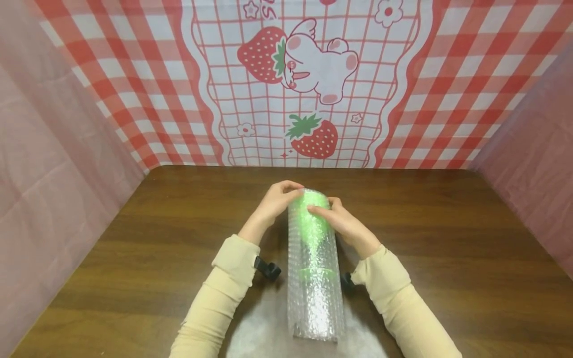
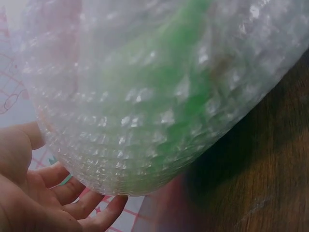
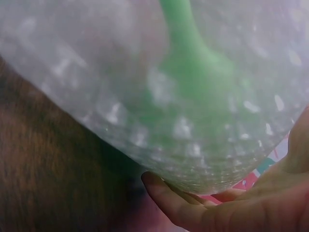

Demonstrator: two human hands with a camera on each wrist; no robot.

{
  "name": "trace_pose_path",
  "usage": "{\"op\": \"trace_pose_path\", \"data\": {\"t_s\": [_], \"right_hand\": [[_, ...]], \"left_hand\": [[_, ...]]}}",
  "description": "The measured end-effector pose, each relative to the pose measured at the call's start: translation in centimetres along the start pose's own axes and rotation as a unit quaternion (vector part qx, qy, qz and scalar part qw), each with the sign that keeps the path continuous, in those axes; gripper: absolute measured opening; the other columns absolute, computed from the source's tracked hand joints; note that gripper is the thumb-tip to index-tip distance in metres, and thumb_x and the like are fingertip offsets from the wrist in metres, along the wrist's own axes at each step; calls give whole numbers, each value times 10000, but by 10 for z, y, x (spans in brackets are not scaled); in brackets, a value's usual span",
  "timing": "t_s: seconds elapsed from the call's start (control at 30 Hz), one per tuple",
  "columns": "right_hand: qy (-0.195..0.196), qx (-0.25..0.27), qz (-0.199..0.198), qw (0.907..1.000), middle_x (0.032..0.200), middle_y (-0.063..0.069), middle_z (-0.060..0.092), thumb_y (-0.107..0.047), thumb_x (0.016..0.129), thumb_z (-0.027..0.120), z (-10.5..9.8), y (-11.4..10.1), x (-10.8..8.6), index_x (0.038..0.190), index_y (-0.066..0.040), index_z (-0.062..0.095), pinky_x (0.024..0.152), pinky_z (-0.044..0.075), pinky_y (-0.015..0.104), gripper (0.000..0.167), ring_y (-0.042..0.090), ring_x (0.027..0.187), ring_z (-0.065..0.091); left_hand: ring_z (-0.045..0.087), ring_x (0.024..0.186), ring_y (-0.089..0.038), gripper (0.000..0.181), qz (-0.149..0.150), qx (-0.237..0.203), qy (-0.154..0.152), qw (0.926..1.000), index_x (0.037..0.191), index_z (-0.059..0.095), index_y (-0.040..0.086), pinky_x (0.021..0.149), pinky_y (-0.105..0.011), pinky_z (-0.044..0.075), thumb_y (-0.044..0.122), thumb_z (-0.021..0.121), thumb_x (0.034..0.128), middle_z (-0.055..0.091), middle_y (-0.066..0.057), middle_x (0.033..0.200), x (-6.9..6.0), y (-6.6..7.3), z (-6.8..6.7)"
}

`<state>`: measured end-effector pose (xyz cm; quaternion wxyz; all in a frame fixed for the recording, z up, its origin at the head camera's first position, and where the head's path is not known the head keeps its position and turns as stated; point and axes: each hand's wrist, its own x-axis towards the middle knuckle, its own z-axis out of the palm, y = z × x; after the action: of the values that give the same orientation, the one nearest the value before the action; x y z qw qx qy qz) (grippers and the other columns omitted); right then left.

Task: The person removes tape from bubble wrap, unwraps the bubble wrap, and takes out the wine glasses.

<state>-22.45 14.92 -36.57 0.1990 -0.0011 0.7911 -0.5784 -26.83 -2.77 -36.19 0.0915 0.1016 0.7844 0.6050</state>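
Over the brown wooden table, left hand and right hand clasp the far end of a clear bubble-wrap sleeve; a slackened grip could let the green goblet-shaped object (inside) slide.

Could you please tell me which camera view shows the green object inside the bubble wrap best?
The head view: the green object shows there through the bubble wrap from wide end to lower rim, though fingers cover a little. Both wrist views show only a blurred part, a wide end narrowing upward.
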Motion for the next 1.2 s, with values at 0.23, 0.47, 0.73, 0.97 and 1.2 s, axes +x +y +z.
{"op": "trace_pose_path", "data": {"t_s": [0.23, 0.47, 0.73, 0.97, 1.2], "right_hand": [[88, 205, -68, 9997, 1330, 245, 255, -404, 877, 537, 1, -4, -1, 1381, 26, 42, 1005, 343, 421, 827, 304, 1136, 407], [41, 145, 32, 9999, 1417, 271, 143, -405, 876, 536, -1, -6, -7, 1399, 22, 11, 1076, 227, 500, 856, 370, 1281, 259], [-83, 64, 47, 9999, 1422, 258, 144, -446, 867, 533, -3, 4, -3, 1401, 12, 19, 1065, 226, 537, 871, 382, 1283, 249], [-175, 7, 65, 9998, 1451, 246, 98, -483, 862, 528, -3, 6, -4, 1411, -3, 7, 1059, 198, 576, 896, 389, 1314, 195], [-186, 96, 48, 9998, 1445, 250, 106, -456, 872, 524, -3, 3, -5, 1407, -4, 15, 1066, 192, 567, 866, 389, 1315, 197]], "left_hand": [[507, 1094, -232, 262, -5, 8, 19, 10000, 1068, 625, 74, 955, -421, 404, 233, 585, 864, 589, -75, 1145, 1, 3, -4], [509, 1078, -219, 266, -123, -72, 7, 9999, 1063, 628, 71, 948, -399, 406, 234, 590, 857, 588, -70, 1148, 3, 1, -3], [544, 981, -186, 292, -212, -233, -86, 9995, 1092, 619, 63, 824, -321, 481, 237, 589, 859, 587, -58, 1159, 2, -5, -4], [563, 958, -188, 315, -248, -296, -99, 9992, 1114, 606, 53, 814, -341, 496, 236, 588, 859, 592, -61, 1146, 1, -9, -8], [568, 953, -191, 336, -247, -383, -159, 9988, 1138, 595, 44, 841, -369, 492, 236, 576, 863, 592, -67, 1149, 3, -8, -11]]}}
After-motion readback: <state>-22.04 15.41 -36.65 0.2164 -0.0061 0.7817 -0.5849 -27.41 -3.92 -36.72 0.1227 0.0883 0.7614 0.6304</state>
